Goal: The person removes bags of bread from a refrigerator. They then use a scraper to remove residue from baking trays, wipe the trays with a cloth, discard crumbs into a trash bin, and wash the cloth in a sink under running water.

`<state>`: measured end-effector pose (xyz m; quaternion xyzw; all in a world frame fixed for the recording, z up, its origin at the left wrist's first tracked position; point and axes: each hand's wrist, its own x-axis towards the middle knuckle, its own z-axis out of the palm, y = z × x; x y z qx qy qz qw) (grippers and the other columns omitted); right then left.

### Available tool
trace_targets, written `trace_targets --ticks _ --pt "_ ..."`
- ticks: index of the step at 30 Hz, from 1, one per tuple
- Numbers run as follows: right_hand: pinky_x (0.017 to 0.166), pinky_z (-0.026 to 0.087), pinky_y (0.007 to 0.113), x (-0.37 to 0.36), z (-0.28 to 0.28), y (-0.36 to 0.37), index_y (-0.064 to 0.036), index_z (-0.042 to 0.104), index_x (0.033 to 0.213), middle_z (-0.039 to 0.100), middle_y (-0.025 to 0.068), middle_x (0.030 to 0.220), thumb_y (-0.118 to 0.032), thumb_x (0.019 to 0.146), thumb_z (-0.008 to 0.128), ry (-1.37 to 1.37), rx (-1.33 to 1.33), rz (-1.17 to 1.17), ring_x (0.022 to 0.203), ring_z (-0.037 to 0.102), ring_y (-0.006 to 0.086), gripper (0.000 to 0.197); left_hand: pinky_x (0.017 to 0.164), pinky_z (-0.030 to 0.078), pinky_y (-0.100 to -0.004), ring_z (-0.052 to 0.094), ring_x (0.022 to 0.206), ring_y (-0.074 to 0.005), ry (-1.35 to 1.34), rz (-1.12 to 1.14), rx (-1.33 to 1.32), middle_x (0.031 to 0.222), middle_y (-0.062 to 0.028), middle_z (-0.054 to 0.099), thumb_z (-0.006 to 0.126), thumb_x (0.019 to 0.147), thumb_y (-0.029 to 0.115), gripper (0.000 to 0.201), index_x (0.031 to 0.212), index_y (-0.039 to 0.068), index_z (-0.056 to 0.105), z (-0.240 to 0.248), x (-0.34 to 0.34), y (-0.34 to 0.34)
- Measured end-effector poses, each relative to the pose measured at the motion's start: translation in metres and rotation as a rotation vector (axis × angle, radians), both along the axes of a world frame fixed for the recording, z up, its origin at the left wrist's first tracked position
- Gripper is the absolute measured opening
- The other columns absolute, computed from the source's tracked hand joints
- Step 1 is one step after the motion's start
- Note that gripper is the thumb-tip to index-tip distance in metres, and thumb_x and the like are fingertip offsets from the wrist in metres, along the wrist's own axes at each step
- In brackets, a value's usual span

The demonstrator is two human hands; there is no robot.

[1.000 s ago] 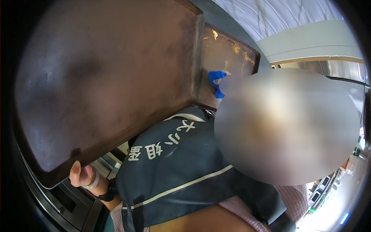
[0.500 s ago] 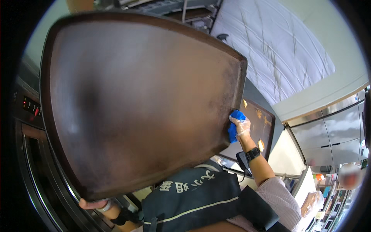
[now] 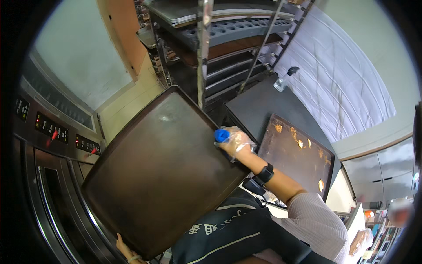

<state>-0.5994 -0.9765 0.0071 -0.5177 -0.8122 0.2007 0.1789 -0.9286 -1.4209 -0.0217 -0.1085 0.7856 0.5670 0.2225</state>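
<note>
A large dark baking tray (image 3: pixel 162 171) with a raised rim is held tilted in front of me, its inside facing up. My left hand (image 3: pixel 125 249) grips its lower left edge, with most of the fingers hidden behind it. At the right rim, my right hand (image 3: pixel 237 141), in a clear plastic glove, is closed around a bunched blue cloth (image 3: pixel 222 135) pressed to the tray's edge. A second baking tray (image 3: pixel 290 163), with brown and yellowish food scraps on it, lies on a dark surface to the right.
A metal rack (image 3: pixel 204 57) loaded with trays stands ahead. To the left is an oven (image 3: pixel 48 185) with control panels. A spray bottle (image 3: pixel 281 81) stands on the dark table (image 3: pixel 255 105), near a white sheet (image 3: pixel 334 75). Steel cabinets (image 3: pixel 378 176) are at the far right.
The held tray has dropped lower and away from my view, its face tipping upward. My right hand has shifted left with the blue cloth. More of the rack and table now shows.
</note>
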Motion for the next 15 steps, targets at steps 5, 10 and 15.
trace_targets --ticks 5,10,15 --pt "0.071 0.049 0.038 -0.103 0.000 0.048 -0.0063 0.064 0.082 0.063 0.0170 0.082 -0.027 0.062 0.063 -0.057 -0.128 0.070 0.079 0.061 0.0323 0.029 0.078 0.046 -0.0317 0.058 0.088 -0.0277 -0.110 0.209 0.051 0.101 -0.0210 0.057 0.043 0.089 0.030 0.046 0.106 -0.011 0.051 0.022 -0.014 0.015" --pt "0.071 0.048 0.038 -0.196 -0.028 0.116 -0.0105 0.064 0.087 0.063 0.0172 0.083 -0.028 0.061 0.065 -0.053 -0.146 0.104 0.081 0.061 0.0312 0.031 0.077 0.045 -0.0314 0.056 0.088 -0.0266 0.029 0.173 0.104 0.102 -0.0204 0.057 0.044 0.089 0.029 0.043 0.101 -0.011 0.053 0.007 -0.068 0.024" --pt "0.077 0.047 0.036 -0.264 -0.018 0.165 -0.0043 0.065 0.084 0.064 0.0151 0.090 -0.034 0.060 0.070 -0.172 -0.287 -0.012 0.086 0.061 0.0284 0.039 0.076 0.045 -0.0325 0.057 0.084 -0.0252 0.037 0.181 0.224 0.098 -0.0189 0.058 0.047 0.089 0.028 0.041 0.098 -0.011 0.055 0.016 -0.113 0.099"
